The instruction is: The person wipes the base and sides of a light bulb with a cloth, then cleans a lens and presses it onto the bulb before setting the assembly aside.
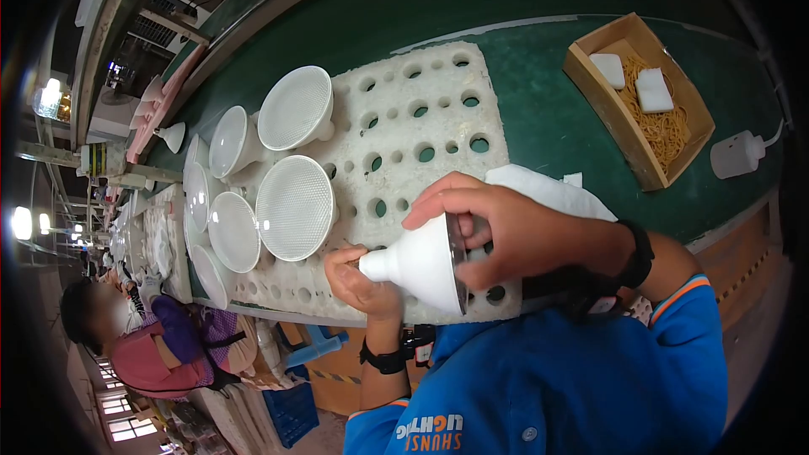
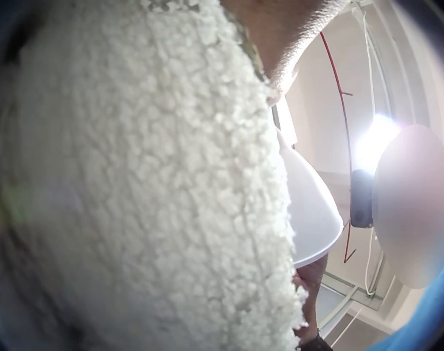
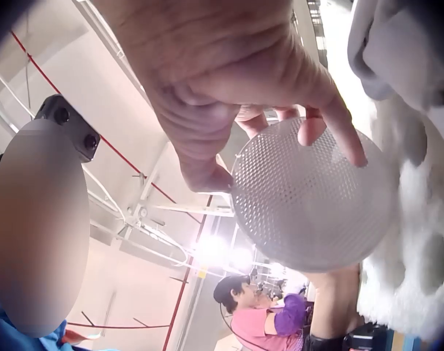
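A white reflector lamp bulb point(image 1: 411, 270) lies tilted sideways between my two hands, above the near edge of the foam tray point(image 1: 438, 177). My left hand point(image 1: 361, 283) holds its narrow base end with curled fingers. My right hand point(image 1: 527, 232) grips the wide end at the rim. In the right wrist view its fingers reach over the dimpled lens point(image 3: 310, 201), with the thumb at the edge. The tray's side point(image 2: 149, 175) fills much of the left wrist view and hides most of the left hand; part of the bulb's white cone point(image 2: 310, 212) shows past it.
Several similar bulbs point(image 1: 295, 206) stand lens-up in the tray's left part. A cardboard box point(image 1: 581, 67) with rubber bands and white blocks sits at the right, near a squeeze bottle point(image 1: 735, 156). White cloth point(image 1: 539, 190) lies behind my right hand. Another person point(image 1: 160, 345) works at the left.
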A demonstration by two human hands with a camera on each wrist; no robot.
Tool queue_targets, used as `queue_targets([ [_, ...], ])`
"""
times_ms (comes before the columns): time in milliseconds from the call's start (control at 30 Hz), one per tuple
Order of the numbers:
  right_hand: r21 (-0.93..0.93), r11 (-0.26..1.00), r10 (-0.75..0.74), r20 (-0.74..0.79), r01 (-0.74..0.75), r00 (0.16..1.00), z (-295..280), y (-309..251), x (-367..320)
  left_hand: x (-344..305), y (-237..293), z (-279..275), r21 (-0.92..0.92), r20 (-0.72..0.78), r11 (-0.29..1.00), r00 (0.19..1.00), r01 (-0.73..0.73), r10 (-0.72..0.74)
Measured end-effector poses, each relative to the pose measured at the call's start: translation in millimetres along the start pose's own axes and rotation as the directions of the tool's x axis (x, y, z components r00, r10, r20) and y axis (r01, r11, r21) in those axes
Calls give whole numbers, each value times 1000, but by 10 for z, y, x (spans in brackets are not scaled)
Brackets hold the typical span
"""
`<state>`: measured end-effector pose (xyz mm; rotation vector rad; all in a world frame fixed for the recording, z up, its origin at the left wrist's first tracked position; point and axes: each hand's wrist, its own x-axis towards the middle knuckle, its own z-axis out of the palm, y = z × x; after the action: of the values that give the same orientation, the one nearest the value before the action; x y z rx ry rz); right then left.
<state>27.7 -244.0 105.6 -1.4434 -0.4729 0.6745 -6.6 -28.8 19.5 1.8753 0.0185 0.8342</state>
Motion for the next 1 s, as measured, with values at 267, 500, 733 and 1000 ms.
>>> queue_targets([
  [267, 157, 974, 157, 69, -166, 985, -150, 72, 106, -9, -9, 2, -68, 5, 998, 1000, 6, -5],
  [500, -39, 995, -88, 38, 90, 995, 43, 80, -43, -3, -13, -9, -4, 20, 1000, 1000, 7, -6],
  [733, -83, 986, -142, -3, 142, 990, 89, 86, -62, -17, -41, -16, -32, 16, 999, 1000, 7, -7],
  [1000, 80, 989, 126, -4, -126, 992, -104, 26, 74, -16, -27, -9, -54, 7, 998, 1000, 14, -14],
])
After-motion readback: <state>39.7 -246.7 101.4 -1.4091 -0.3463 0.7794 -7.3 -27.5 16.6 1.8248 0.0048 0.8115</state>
